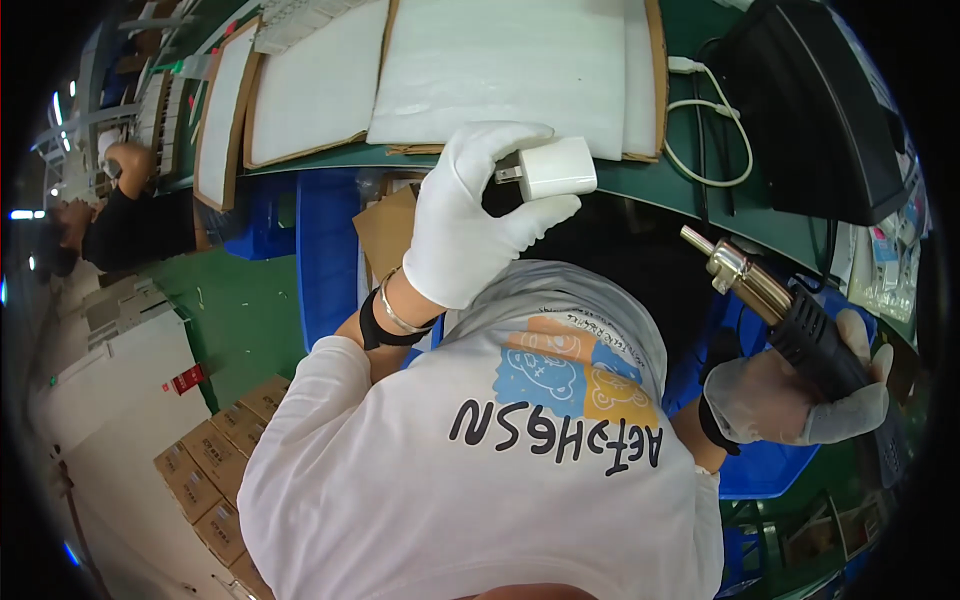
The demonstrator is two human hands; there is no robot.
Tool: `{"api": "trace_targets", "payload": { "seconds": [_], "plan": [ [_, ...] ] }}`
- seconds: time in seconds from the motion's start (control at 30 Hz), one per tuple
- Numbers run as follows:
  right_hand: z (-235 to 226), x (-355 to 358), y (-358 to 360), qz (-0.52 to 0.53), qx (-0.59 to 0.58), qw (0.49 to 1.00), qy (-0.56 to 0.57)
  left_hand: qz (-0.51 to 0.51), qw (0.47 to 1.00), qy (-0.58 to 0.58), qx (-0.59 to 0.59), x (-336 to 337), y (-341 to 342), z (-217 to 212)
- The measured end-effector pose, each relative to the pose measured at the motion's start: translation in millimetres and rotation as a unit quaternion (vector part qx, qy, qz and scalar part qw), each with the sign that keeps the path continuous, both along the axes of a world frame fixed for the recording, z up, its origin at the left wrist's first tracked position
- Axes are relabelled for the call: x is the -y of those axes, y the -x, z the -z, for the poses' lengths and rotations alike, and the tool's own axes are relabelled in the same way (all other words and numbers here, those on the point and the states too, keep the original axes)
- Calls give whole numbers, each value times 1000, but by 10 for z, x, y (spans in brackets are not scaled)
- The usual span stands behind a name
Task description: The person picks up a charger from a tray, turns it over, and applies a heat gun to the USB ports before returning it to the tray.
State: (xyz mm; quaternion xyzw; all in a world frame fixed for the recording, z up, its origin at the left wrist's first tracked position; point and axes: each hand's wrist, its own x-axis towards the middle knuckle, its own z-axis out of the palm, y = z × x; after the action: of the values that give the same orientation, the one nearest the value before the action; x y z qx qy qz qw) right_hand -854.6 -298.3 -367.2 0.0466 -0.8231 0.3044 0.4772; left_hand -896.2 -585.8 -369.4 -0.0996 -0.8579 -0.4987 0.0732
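Observation:
My left hand [465, 215], in a white glove, grips a white wall charger [558, 168] between thumb and fingers. The charger's metal prongs [508, 174] point left, towards the palm. It is held up just in front of the table's near edge. Off to the right, my right hand [800, 395], also gloved, is wrapped round the black handle of a hot air gun [765, 290]. The gun's metal nozzle points up and left, towards the charger but well apart from it. Part of the handle is hidden by my fingers.
Foam-lined cardboard trays [500, 75] lie on the green table [690, 185]. A white cable [745, 150] loops beside a black device [815, 110] at the right. Blue bins [328, 260] stand below the table. A co-worker's arm [130, 170] shows far left, above stacked cartons [205, 470].

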Motion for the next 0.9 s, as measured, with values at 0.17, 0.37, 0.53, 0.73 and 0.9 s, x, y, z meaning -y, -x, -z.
{"api": "trace_targets", "payload": {
  "seconds": [0.17,0.37,0.53,0.73,0.9],
  "plan": [
    [-42,122,79,-14,-7,995,95,-13,999,-47,3,21,29,-76],
    [-281,397,158,-56,-60,926,368,-42,995,-87,-1,326,96,-233],
    [-330,418,150,8,-3,916,401,-138,977,151,-58,1419,560,-563],
    [-116,184,34,-20,38,947,318,-258,871,418,-26,2944,1198,-827],
    [-91,232,25,-39,13,966,255,-239,870,430,36,3272,1579,-608]
  ]
}}
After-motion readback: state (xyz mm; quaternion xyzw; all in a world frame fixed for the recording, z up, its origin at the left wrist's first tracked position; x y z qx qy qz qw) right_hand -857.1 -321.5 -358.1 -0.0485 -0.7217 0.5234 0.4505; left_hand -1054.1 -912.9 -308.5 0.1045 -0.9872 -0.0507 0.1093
